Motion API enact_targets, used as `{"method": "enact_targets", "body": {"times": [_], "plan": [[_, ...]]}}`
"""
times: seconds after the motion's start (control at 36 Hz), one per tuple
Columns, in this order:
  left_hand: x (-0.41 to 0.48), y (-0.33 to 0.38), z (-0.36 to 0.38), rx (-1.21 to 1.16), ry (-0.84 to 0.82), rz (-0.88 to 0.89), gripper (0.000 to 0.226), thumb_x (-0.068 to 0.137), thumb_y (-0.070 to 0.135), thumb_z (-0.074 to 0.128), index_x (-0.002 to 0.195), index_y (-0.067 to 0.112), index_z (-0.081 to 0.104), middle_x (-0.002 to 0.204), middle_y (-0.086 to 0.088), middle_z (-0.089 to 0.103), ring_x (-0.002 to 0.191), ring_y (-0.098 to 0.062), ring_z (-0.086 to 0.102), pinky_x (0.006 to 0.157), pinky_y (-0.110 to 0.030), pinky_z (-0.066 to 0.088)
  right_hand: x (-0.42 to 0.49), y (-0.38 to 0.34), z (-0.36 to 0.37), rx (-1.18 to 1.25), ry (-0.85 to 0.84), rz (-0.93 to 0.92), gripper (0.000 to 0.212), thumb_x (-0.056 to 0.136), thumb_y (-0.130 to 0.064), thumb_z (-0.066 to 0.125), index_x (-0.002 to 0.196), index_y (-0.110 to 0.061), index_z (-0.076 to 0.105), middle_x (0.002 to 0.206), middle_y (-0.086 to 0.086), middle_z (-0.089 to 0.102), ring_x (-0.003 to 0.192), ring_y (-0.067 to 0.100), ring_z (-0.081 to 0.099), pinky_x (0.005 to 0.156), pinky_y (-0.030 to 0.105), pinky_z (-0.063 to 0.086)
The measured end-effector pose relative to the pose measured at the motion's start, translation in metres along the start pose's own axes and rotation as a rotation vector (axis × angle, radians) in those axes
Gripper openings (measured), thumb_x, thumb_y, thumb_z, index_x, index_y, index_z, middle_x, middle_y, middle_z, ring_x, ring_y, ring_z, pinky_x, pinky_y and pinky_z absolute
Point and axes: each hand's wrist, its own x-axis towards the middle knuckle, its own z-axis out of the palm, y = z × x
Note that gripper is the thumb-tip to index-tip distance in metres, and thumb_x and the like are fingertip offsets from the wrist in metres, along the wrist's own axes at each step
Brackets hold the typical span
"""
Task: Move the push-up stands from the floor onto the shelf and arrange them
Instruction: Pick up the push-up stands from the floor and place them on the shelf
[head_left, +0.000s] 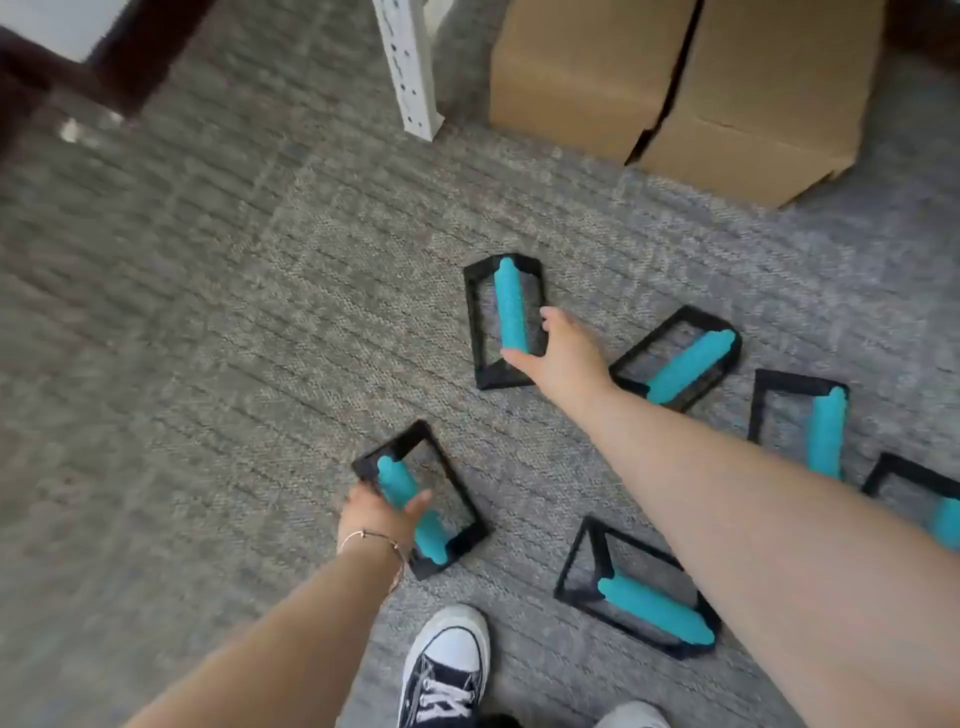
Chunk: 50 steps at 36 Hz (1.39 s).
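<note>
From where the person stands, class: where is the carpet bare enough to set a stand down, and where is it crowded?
Bare carpet spreads left of both held stands, out to the white shelf post. It is crowded on the right, where four loose stands cluster below the cardboard boxes.

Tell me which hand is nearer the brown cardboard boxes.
Right. The right hand reaches the far push-up stand below the cardboard boxes; the left hand grips a nearer stand.

Arms bare, no sleeves. Thin bracelet (376, 540) worn at the left wrist. Black canvas sneaker (447, 670), white toe cap and laces.
</note>
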Motion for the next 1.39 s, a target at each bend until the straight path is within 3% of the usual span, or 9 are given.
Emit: {"method": "enact_targets", "body": {"times": [0.14,0.25,0.31,0.39,0.5,0.86,1.08,1.25,1.39], "plan": [[0.013,-0.018,0.028,-0.219,-0.065,0.03,0.044,0.089,0.03,0.069,0.12,0.001,0.057,0.107,-0.012,0.068,0.088,-0.028,0.062,0.077,-0.032,0.049,0.028,0.005,0.032,0.057,0.059,0.094,0.062,0.085,-0.046,0.069,0.132,-0.008,0.052,0.122,0.013,0.063,0.112,0.034,0.059,0.087,0.04,0.049],[0.013,-0.028,0.043,-0.49,-0.049,0.001,0.052,0.09,0.022,0.068,0.135,0.005,0.049,0.116,-0.011,0.066,0.098,-0.028,0.065,0.084,-0.04,0.056,0.032,0.012,0.044,0.098,0.055,0.095,0.034,0.091,-0.043,0.062,0.099,-0.01,0.067,0.077,0.003,0.06,0.08,0.028,0.06,0.055,0.031,0.033],[0.009,-0.027,0.043,-0.571,-0.049,-0.011,0.055,0.091,0.02,0.067,0.14,0.007,0.045,0.12,-0.009,0.063,0.097,-0.026,0.063,0.068,-0.032,0.058,0.031,0.015,0.045,0.161,0.055,0.085,0.028,0.092,-0.04,0.062,0.092,-0.013,0.065,0.067,-0.003,0.053,0.072,0.023,0.055,0.049,0.028,0.031],[-0.002,-0.022,0.036,-0.574,-0.035,0.032,0.051,0.093,0.02,0.064,0.139,0.012,0.045,0.115,-0.005,0.061,0.091,-0.023,0.061,0.041,-0.017,0.046,0.017,0.015,0.038,0.207,0.046,0.096,0.025,0.092,-0.038,0.062,0.089,-0.013,0.063,0.069,-0.002,0.056,0.072,0.023,0.056,0.05,0.027,0.034],[-0.034,-0.006,0.008,-0.549,-0.001,0.093,0.047,0.093,0.023,0.064,0.137,0.013,0.048,0.11,-0.001,0.062,0.091,-0.023,0.062,0.055,-0.024,0.051,-0.025,0.007,0.004,0.311,0.024,0.108,0.027,0.091,-0.035,0.064,0.097,-0.009,0.068,0.084,0.009,0.066,0.075,0.023,0.06,0.064,0.031,0.043],[-0.304,0.104,-0.164,-0.351,0.146,0.507,0.038,0.098,0.037,0.048,0.133,0.021,0.04,0.101,-0.003,0.068,0.079,-0.021,0.072,0.069,-0.048,0.06,-0.264,-0.088,-0.264,0.554,0.104,0.126,0.027,0.093,-0.034,0.06,0.089,-0.007,0.063,0.079,0.02,0.061,0.067,0.017,0.05,0.058,0.032,0.032],[-0.509,0.162,-0.265,-0.259,0.258,0.765,0.034,0.1,0.037,0.043,0.129,0.02,0.048,0.083,0.009,0.057,0.069,-0.006,0.056,0.053,-0.022,0.042,-0.41,-0.167,-0.441,0.641,0.309,-0.069,0.015,0.094,-0.031,0.06,0.089,-0.017,0.061,0.072,0.011,0.057,0.057,0.009,0.046,0.046,0.015,0.034],[-0.631,0.203,-0.328,-0.459,0.352,0.863,0.044,0.098,0.043,0.048,0.138,0.028,0.04,0.1,0.003,0.058,0.073,-0.009,0.062,0.064,-0.034,0.058,-0.484,-0.221,-0.543,0.695,0.506,-0.192,0.014,0.093,-0.035,0.059,0.085,-0.024,0.059,0.068,-0.003,0.057,0.055,0.001,0.048,0.049,0.013,0.037],[-0.7,0.239,-0.383,-0.525,0.442,1.011,0.044,0.097,0.042,0.049,0.138,0.026,0.044,0.093,0.008,0.059,0.073,-0.006,0.059,0.068,-0.032,0.052,-0.511,-0.261,-0.619,0.663,0.613,-0.261,0.021,0.093,-0.036,0.058,0.091,-0.016,0.063,0.073,0.001,0.058,0.056,0.001,0.05,0.048,0.013,0.037]]}}
